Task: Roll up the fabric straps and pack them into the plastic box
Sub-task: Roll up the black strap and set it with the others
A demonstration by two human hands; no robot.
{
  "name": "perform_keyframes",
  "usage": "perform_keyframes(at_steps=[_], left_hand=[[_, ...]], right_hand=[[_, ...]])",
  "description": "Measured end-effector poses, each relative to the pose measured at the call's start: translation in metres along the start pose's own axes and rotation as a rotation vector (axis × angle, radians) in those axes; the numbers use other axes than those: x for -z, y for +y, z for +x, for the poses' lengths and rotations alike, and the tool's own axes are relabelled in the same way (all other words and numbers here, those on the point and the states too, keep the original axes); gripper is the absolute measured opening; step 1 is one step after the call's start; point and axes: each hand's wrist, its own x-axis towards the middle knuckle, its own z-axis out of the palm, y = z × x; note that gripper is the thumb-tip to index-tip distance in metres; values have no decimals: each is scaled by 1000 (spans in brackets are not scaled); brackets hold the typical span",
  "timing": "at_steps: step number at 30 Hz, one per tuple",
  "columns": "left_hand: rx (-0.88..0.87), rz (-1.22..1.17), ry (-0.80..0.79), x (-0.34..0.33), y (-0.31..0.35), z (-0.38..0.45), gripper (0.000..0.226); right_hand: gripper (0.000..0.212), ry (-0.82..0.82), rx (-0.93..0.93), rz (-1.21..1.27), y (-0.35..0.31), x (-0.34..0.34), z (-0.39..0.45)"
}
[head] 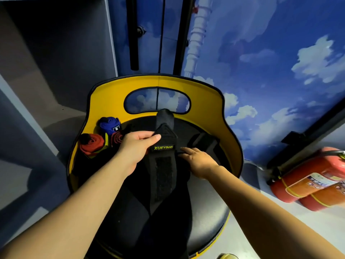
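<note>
Blue walls painted with white clouds (313, 60) close the scene behind a yellow chair (112, 98) with a curved back, an oval cut-out in it and a round black seat, and everything else is told from that chair. Draped down the middle of the seat, from just below the cut-out toward the camera, lies a black fabric strap (164, 176) with a rough fastening patch and a small label reading XUEYING. The left hand (137, 146) comes in over the seat's near left side and grips the strap's upper end, thumb on top of the fabric and fingers (149, 134) curled round its edge. The right hand (198, 160) rests on the seat just to the right of the strap, palm down with its fingers extended and relaxed, their tips touching dark fabric beside the label; it holds nothing that can be made out. Farther back on the right of the seat sits a black rolled strap (204, 142). Tucked against the left side of the chair back are a blue rolled strap (110, 125) and, nearer the camera, a red rolled strap (92, 143). Well to the right of the chair, on the floor by the wall, lie two red fire extinguishers (309, 184). No plastic box can be picked out.
</note>
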Motion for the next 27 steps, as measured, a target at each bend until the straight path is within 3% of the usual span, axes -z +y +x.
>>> perform_keyframes(at_steps=[6, 14, 20, 23, 27], left_hand=[[4, 29, -9, 4, 1, 3, 23], [11, 63, 22, 11, 1, 3, 26], [6, 73, 31, 17, 1, 4, 28], [7, 72, 43, 19, 2, 4, 29], [3, 51, 47, 23, 9, 1, 26]], right_hand=[[77, -123, 2, -175, -5, 6, 14], [68, -148, -18, -243, -7, 15, 11], [64, -62, -35, -199, -8, 27, 13], [45, -37, -65, -61, -2, 37, 7], [31, 176, -47, 68, 11, 63, -11]])
